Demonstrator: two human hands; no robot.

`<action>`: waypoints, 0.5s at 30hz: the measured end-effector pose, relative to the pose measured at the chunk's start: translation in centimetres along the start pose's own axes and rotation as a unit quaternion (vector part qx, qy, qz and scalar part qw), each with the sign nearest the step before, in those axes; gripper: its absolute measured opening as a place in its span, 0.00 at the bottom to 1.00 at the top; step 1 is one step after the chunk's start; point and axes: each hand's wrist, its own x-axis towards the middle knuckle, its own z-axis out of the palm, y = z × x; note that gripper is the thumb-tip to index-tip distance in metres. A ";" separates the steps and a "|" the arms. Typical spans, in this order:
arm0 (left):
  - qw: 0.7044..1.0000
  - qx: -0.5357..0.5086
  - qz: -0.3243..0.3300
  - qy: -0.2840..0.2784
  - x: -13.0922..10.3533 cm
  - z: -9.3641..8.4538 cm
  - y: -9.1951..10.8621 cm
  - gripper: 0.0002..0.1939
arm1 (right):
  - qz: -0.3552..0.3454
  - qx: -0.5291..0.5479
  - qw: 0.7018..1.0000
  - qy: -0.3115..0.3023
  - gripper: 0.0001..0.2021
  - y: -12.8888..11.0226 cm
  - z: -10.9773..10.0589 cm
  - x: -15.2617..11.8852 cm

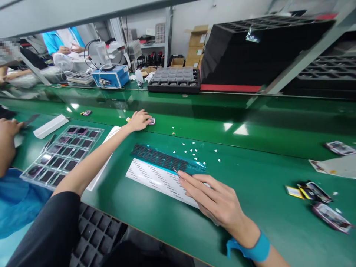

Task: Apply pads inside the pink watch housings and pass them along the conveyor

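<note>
My left hand (139, 120) reaches over the green conveyor belt, its fingers closed on a small electronic device (151, 121) that shows beyond the fingertips. A bit of yellow (128, 119) peeks out on the hand's other side. Between the fingers of my right hand (214, 198) is a pair of tweezers (175, 172). The tweezer tips are at a blue film strip with rows of black adhesive pieces (158, 157). Below that strip lies its white printed backing sheet (155, 181), partly under my right hand. Small white scraps (194, 154) are scattered behind the strip.
A clear tray of dark-screened parts (66, 152) sits at left, near a co-worker's hand (8, 129). Opened devices (332, 217) with yellow batteries (294, 192) lie right. Another device (87, 112) rests on the belt. Black trays (250, 55) are stacked behind.
</note>
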 end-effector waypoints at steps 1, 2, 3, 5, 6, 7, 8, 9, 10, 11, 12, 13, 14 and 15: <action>1.000 -0.010 0.001 -0.007 0.2 0.3 0.4 0.05 | 0.001 -0.004 1.000 -0.003 0.15 0.1 0.0 0.0; 1.000 -0.021 -0.002 -0.008 0.4 0.4 0.7 0.05 | 0.005 -0.007 1.000 0.000 0.13 0.1 0.1 0.0; 0.999 -0.035 -0.008 -0.007 0.4 0.5 1.0 0.05 | 0.011 -0.008 1.000 0.005 0.11 0.2 0.1 0.0; 0.998 -0.068 -0.017 -0.003 -0.3 0.5 2.0 0.08 | 0.027 0.009 0.999 0.031 0.08 0.2 0.2 0.0; 0.996 -0.089 -0.016 -0.001 -1.2 0.5 2.7 0.09 | 0.035 0.029 0.998 0.046 0.08 0.2 0.3 0.0; 0.994 -0.113 -0.010 0.000 -2.5 0.6 3.6 0.09 | 0.047 0.053 0.996 0.058 0.09 0.2 0.3 -0.1; 0.989 -0.149 0.001 -0.004 -4.1 0.8 4.7 0.08 | 0.063 0.075 0.993 0.065 0.10 0.2 0.3 -0.1; 0.983 -0.183 0.009 -0.014 -5.9 1.1 5.8 0.09 | 0.083 0.089 0.990 0.072 0.10 0.1 0.4 -0.1; 0.971 -0.235 0.017 -0.030 -8.0 1.4 7.1 0.09 | 0.106 0.090 0.987 0.080 0.11 0.0 0.4 -0.2; 0.934 -0.353 0.016 -0.061 -10.2 1.8 8.2 0.09 | 0.129 0.079 0.985 0.086 0.11 -0.1 0.4 -0.2; 0.890 -0.445 0.009 -0.096 -12.2 2.1 9.3 0.10 | 0.147 0.059 0.983 0.093 0.11 -0.3 0.4 -0.2; 0.854 -0.503 -0.001 -0.132 -14.1 2.3 10.3 0.11 | 0.158 0.038 0.982 0.098 0.09 -0.5 0.4 -0.2; 0.825 -0.541 -0.009 -0.163 -15.7 2.6 11.0 0.12 | 0.163 0.019 0.981 0.101 0.07 -0.6 0.4 -0.2; 0.807 -0.563 -0.008 -0.178 -17.0 2.8 11.6 0.12 | 0.165 0.006 0.981 0.098 0.04 -0.8 0.4 -0.2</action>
